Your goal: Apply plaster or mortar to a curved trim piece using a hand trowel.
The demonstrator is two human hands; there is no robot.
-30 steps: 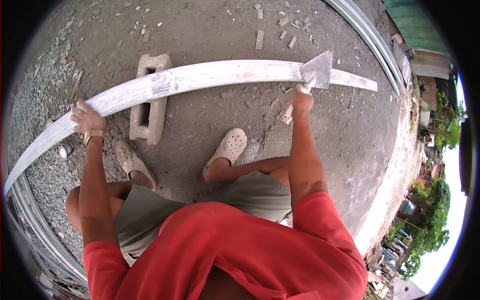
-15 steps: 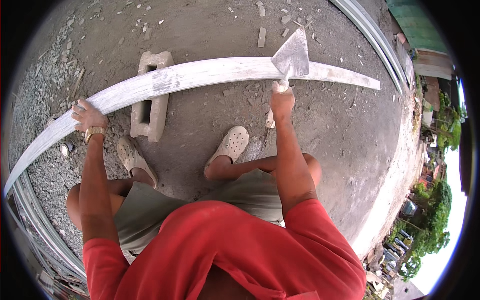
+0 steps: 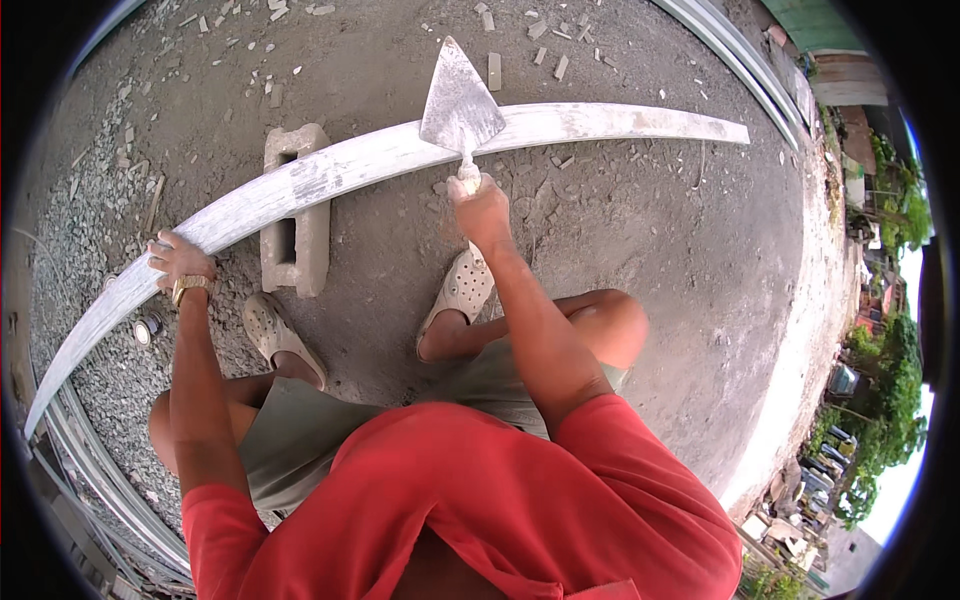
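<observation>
A long white-smeared strip [image 3: 350, 163], bowed by the lens, lies crosswise over a hollow concrete block [image 3: 305, 260]. My left hand [image 3: 180, 258] grips the strip at the left, fingers over its edge. My right hand [image 3: 482, 208] is closed on the handle of a triangular trowel [image 3: 457, 95], whose blade lies over the strip, tip pointing away from me. A pale piece below that fist is partly hidden and hard to make out. My clog-shod feet are below the block and trowel.
Long metal channels run along the far right [image 3: 735, 55] and lower left [image 3: 95, 460]. A small can [image 3: 147, 330] stands on gravel at the left. Broken chips [image 3: 494, 70] are scattered beyond the strip. Sheet fencing [image 3: 820, 40] and greenery line the right edge.
My right hand has moved steadily leftward with the trowel along the strip, by a good span. My left hand still holds the strip; the view has shifted slightly.
</observation>
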